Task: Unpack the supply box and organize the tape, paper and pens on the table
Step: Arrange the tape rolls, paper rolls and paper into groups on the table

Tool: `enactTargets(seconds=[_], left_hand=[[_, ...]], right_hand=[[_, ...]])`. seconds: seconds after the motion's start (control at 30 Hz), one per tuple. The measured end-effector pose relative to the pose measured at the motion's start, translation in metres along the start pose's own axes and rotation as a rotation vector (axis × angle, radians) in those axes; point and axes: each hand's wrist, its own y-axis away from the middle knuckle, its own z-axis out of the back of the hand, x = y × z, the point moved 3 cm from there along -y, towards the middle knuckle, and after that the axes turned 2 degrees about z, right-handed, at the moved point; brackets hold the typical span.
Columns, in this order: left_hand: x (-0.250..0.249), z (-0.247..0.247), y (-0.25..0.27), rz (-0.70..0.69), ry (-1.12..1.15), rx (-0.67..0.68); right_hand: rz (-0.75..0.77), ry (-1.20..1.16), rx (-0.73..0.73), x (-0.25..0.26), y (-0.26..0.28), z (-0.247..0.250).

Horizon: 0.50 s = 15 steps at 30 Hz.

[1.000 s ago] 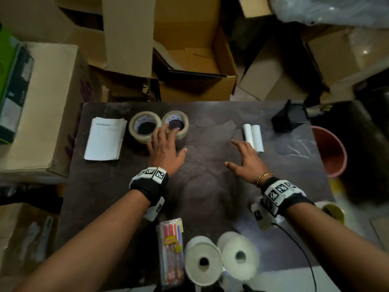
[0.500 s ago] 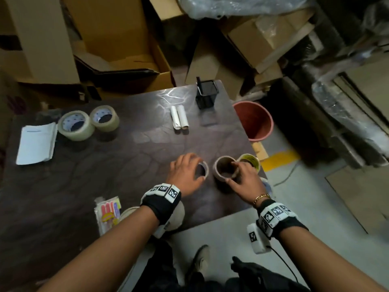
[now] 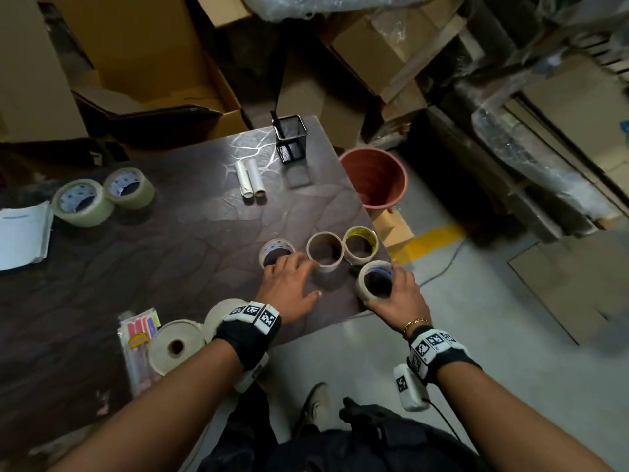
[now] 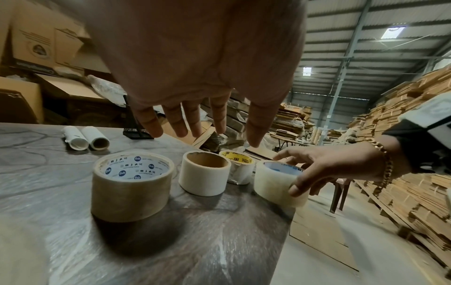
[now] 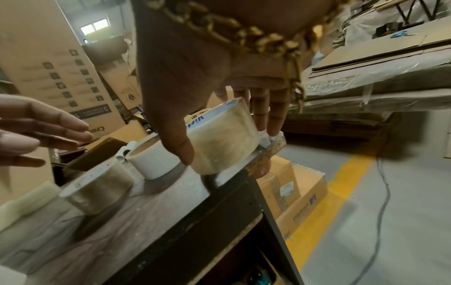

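Your right hand is clamped on a clear tape roll: thumb on the near wall, fingers wrapped round the far side. The roll is tilted at the counter corner, right at the edge; the right wrist view shows its low side at the edge, but I can't tell if it touches the surface.

Your left hand holds nothing, fingers straight and spread. In the left wrist view it hovers above the rolls, fingertips clear of them. The two hands are near each other, not touching.

Three more rolls stand in a row just ahead of your hands:
- brownish tape roll with blue-printed core, leftmost, partly under your left hand in the head view
- white roll with a plain cardboard core, in the middle
- yellow-core roll, rightmost, just beside the white one

Rest of the counter:
- two large tape rolls side by side at the far left, touching
- stack of white paper just left of them
- two small paper tubes lying side by side near the far edge
- black mesh pen holder at the far corner, a dark pen sticking up in it
- packet of coloured pens at the near edge
- two big paper rolls just beside the packet, one partly hidden by your left wrist

A red bucket stands on the floor just off the counter's right side. Cardboard boxes are piled behind.
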Motion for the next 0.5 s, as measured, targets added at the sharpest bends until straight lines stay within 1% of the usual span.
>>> enactTargets(seconds=[0.1,0.23,0.37,0.5], left_hand=[[0.004,0.006,-0.007,0.010,0.036,-0.026],[0.023,0.024,-0.016,0.058,0.077,-0.076],[0.068,0.059,-0.014,0.147,0.164,-0.172],[0.146,0.092,0.003,0.282,0.185,-0.261]], right_hand=[[0.047,-0.006,-0.040,0.014,0.005,0.007],[0.159,0.016,-0.049,0.063,-0.007,0.012],[0.277,0.016,0.017,0.145,-0.035,0.001],[0.438,0.043,0.132,0.244,-0.059,-0.039]])
